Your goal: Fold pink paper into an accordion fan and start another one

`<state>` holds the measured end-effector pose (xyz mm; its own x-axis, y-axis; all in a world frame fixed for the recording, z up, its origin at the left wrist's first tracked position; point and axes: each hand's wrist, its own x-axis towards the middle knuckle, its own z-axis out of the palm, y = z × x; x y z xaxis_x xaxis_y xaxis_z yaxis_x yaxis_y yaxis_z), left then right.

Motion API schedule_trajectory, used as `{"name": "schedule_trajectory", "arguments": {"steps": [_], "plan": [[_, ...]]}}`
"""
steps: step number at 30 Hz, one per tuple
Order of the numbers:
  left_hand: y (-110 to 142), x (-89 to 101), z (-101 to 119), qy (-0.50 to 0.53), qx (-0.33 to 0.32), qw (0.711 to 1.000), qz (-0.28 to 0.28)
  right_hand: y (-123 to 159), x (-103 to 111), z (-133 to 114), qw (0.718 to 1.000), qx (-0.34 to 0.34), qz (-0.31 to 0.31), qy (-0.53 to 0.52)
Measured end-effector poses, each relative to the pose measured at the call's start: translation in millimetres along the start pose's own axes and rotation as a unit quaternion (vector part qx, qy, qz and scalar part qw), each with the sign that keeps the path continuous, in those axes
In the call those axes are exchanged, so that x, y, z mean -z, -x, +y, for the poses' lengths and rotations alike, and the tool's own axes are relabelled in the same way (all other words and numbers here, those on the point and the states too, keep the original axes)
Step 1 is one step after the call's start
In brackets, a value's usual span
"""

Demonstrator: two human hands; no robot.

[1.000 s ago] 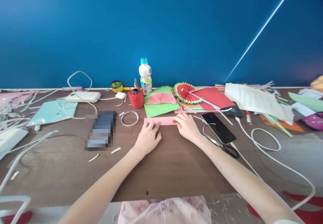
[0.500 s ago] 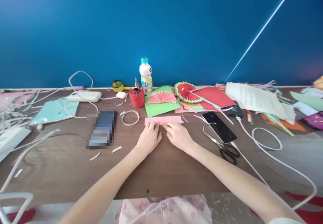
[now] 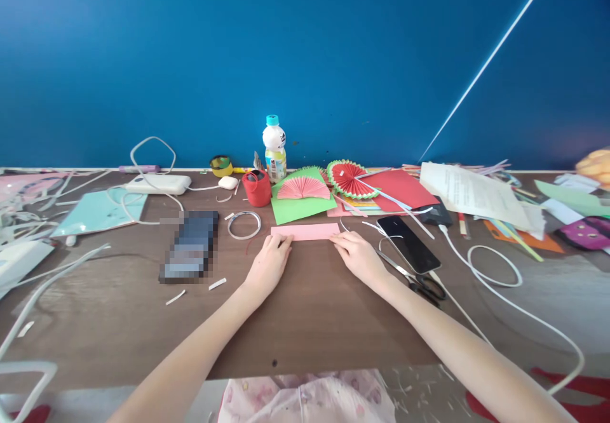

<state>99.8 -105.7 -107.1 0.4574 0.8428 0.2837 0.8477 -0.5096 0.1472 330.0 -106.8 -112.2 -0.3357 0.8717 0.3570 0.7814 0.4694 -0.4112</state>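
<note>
A long pink paper strip (image 3: 305, 231) lies flat on the brown table (image 3: 305, 321). My left hand (image 3: 269, 263) presses its fingertips on the strip's left end, fingers curled close together. My right hand (image 3: 358, 255) presses on the strip's right end in the same way. Both hands rest just in front of the strip.
Behind the strip lie a green sheet (image 3: 300, 206) with a pink paper fan (image 3: 304, 188), a red-green fan (image 3: 347, 178), a red tape roll (image 3: 256, 188) and a bottle (image 3: 274, 148). A phone (image 3: 408, 243), scissors (image 3: 413, 277) and a white cable (image 3: 495, 277) lie right; a blurred dark device (image 3: 190, 245) lies left.
My right hand slid from the middle of the strip out to its right end. My left hand shifted slightly left along the strip's near edge.
</note>
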Motion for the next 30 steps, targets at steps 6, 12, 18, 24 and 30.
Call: {"name": "schedule_trajectory", "arguments": {"steps": [6, 12, 18, 24, 30], "plan": [[-5.6, 9.6, -16.5, -0.016, 0.046, 0.999, -0.004, -15.5, 3.8, 8.6, 0.999, -0.016, 0.002, -0.049], [-13.6, 19.2, -26.1, -0.067, 0.057, 0.996, -0.023, -24.2, 1.1, 13.0, 0.998, -0.016, 0.0, -0.054], [-19.2, 14.2, -22.5, -0.066, 0.127, 0.989, -0.025, -32.0, -0.6, 15.4, 0.996, -0.042, 0.005, -0.08], [-18.4, 5.5, -19.0, -0.081, 0.157, 0.984, 0.013, -37.9, -5.4, 18.9, 0.992, -0.06, 0.008, -0.11], [-16.0, 7.4, -19.5, -0.109, 0.066, 0.992, 0.02, -38.5, -7.8, 20.7, 0.993, -0.044, 0.011, -0.112]]}}
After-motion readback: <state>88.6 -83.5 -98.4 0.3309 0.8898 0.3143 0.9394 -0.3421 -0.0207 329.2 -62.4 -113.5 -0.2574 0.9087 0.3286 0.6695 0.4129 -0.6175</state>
